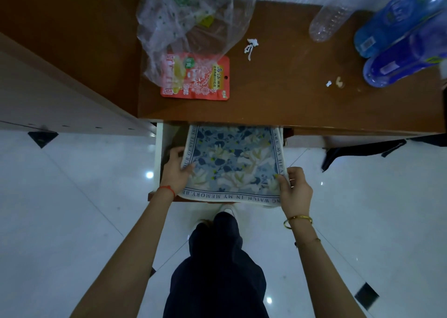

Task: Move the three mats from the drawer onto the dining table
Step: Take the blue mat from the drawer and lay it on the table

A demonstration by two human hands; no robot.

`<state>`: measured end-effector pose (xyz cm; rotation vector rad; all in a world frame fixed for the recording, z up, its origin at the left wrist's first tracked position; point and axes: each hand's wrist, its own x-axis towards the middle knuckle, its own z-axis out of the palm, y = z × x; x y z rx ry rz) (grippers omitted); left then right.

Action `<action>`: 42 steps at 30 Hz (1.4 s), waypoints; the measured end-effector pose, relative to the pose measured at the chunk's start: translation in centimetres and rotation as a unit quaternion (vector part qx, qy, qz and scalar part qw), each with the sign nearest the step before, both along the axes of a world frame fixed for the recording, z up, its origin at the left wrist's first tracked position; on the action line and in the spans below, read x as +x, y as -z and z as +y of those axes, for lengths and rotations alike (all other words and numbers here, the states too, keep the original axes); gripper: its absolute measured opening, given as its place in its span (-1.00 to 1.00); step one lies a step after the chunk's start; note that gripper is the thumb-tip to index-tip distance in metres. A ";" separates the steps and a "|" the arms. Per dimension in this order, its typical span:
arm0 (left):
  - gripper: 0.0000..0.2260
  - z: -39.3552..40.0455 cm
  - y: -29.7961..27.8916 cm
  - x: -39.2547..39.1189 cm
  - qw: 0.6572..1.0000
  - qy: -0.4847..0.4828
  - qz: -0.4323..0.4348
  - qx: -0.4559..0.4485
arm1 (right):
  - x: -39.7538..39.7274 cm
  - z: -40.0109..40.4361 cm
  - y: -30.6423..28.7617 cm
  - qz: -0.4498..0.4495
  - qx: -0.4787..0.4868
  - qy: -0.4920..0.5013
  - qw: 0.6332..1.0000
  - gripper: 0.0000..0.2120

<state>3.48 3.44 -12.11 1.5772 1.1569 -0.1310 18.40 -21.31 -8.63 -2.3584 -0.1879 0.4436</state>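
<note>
A blue floral mat (232,160) with lettering round its border lies on top in the open white drawer (159,153) under the brown table top (290,88). More mat edges show stacked beneath it at the right side. My left hand (175,172) grips the mat's left edge, thumb on top. My right hand (294,187) pinches the near right corner of the stack. The far part of the mat is hidden under the table top.
On the table lie a clear plastic bag (191,20), a red snack packet (196,77), an empty clear bottle (329,22), two blue bottles (396,42) at the right, and paper scraps (251,48). Glossy white floor tiles surround my legs (215,269).
</note>
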 end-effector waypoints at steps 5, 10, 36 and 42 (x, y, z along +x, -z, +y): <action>-0.58 -2.0 -2.1 -1.9 1.000 -0.019 -0.013 0.000 | -1.0 -0.9 -1.5 0.013 0.016 -0.017 1.000 -0.90; -0.59 -4.3 -5.6 -4.0 0.999 -0.036 -0.032 0.003 | -2.2 -2.8 -3.6 0.058 0.019 -0.051 0.997 -0.74; -0.71 -10.1 -35.2 -13.1 0.981 -0.100 -0.133 0.100 | -8.5 -8.1 -30.6 0.052 0.130 -0.110 0.984 -0.72; -0.72 -10.2 -39.4 -15.7 0.969 -0.132 -0.150 0.145 | -9.7 -6.9 -34.8 0.032 0.186 -0.143 0.972 -0.73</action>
